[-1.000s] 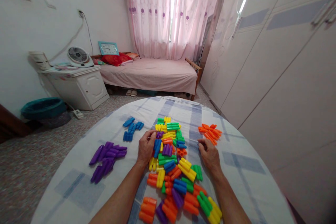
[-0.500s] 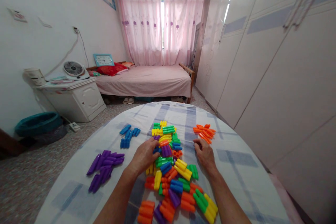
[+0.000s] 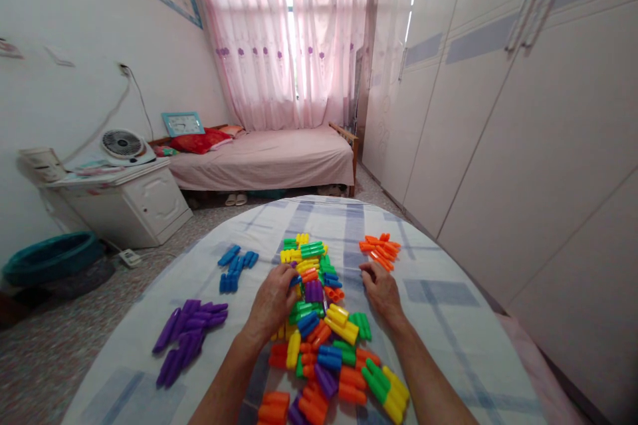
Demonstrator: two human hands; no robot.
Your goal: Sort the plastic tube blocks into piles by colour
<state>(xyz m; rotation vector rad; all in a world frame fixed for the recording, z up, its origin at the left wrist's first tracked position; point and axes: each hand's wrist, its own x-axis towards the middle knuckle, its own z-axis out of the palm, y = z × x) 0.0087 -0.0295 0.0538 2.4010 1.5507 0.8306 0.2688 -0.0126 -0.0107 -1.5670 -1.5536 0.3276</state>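
My left hand (image 3: 273,297) reaches in at the left edge of a mixed heap of plastic bullet-shaped building blocks, its fingers closed on a blue block (image 3: 296,281). Part of that block is hidden by the fingers. To the right of the heap, my right hand (image 3: 381,289) hovers low over the cloth with bent fingers slightly apart and nothing visible in them. Just beyond it lies a pile of orange blocks (image 3: 381,248). In the heap I see a purple block (image 3: 314,291), a yellow block (image 3: 341,323) and a green block (image 3: 375,380), among several others.
A group of blue blocks (image 3: 229,282) and a pile of purple blocks (image 3: 187,339) lie on the left of the round table (image 3: 438,345), which has a checked cloth. Past it stand a bed (image 3: 269,159), a white cabinet (image 3: 159,206) with a fan (image 3: 124,145), and a wardrobe (image 3: 498,146).
The whole view has shifted slightly as my head turned right. Both hands keep nearly the same places by the heap, and the sorted piles look unchanged.
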